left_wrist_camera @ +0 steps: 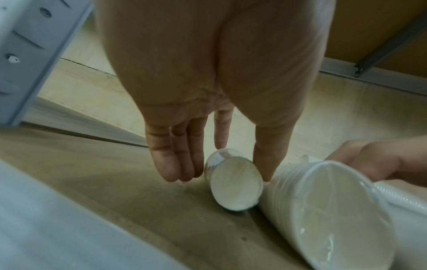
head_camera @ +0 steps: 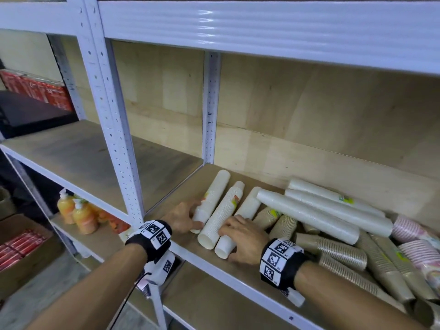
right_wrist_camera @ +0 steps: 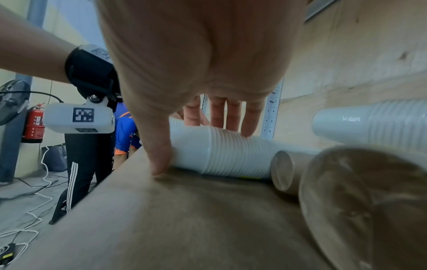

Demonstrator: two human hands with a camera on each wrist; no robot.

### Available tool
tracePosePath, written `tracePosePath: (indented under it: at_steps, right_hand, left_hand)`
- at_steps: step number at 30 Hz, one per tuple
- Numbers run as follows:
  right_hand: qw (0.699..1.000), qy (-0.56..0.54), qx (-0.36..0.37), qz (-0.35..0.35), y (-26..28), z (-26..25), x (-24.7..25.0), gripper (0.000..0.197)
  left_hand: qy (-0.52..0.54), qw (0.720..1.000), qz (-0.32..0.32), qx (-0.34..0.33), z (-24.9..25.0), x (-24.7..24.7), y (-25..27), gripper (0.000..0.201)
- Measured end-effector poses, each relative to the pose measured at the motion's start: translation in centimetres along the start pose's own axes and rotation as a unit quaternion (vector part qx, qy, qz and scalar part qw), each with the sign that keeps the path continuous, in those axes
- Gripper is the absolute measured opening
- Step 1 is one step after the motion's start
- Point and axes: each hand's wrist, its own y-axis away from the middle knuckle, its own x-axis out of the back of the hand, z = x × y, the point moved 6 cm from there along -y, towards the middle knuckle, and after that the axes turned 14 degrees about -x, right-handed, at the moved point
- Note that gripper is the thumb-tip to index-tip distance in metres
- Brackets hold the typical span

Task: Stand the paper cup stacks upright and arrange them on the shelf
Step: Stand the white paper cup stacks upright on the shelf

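Three white paper cup stacks lie side by side on the wooden shelf (head_camera: 181, 201). My left hand (head_camera: 196, 216) grips the near end of the leftmost stack (head_camera: 214, 194), with the fingers on its left and the thumb on its right. In the left wrist view the left hand (left_wrist_camera: 221, 175) straddles that stack's end (left_wrist_camera: 235, 186). The middle stack (head_camera: 223, 215) lies untouched between my hands. My right hand (head_camera: 232, 241) lies over the near end of the third stack (head_camera: 250, 203). In the right wrist view its fingers (right_wrist_camera: 231, 118) drape over the stack (right_wrist_camera: 219, 157) and the thumb (right_wrist_camera: 159, 160) presses beside it.
Brown cup stacks (head_camera: 338, 251), long white stacks (head_camera: 316, 210) and pink stacks (head_camera: 414, 251) are piled on the shelf to the right. A white upright post (head_camera: 114, 129) stands left of my left hand. Orange bottles (head_camera: 83, 217) sit on the lower shelf. A person's legs (right_wrist_camera: 80, 164) stand nearby.
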Motion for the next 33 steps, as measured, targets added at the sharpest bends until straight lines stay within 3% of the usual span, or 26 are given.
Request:
tracePosePath:
  at_steps: [5, 12, 18, 21, 24, 33]
  right_hand:
    - [0.999, 0.023, 0.012, 0.019, 0.3, -0.3, 0.3, 0.047]
    - [0.998, -0.015, 0.032, 0.05, 0.9, -0.3, 2.1, 0.043]
    - [0.987, -0.122, 0.006, 0.107, 1.4, -0.1, 7.6, 0.029]
    - [0.982, -0.132, 0.002, 0.133, 1.0, 0.2, 9.9, 0.034]
    - [0.979, -0.124, -0.017, 0.161, 0.2, 1.3, 11.9, 0.046]
    - [0.942, -0.193, -0.137, 0.238, -1.1, 6.0, 18.2, 0.046]
  left_hand:
    - [-0.017, 1.0, -0.012, 0.002, 0.6, -0.1, -0.1, 0.083]
    - [-0.048, 0.999, 0.008, 0.009, 2.3, 1.4, 0.1, 0.071]
    - [-0.079, 0.993, 0.082, -0.019, 5.8, 5.2, 0.4, 0.067]
    - [-0.077, 0.989, 0.121, -0.042, 8.1, 6.9, 0.2, 0.06]
    - [-0.057, 0.985, 0.152, -0.065, 10.2, 8.4, -0.2, 0.049]
    - [-0.037, 0.963, 0.233, -0.132, 14.5, 11.2, -2.1, 0.042]
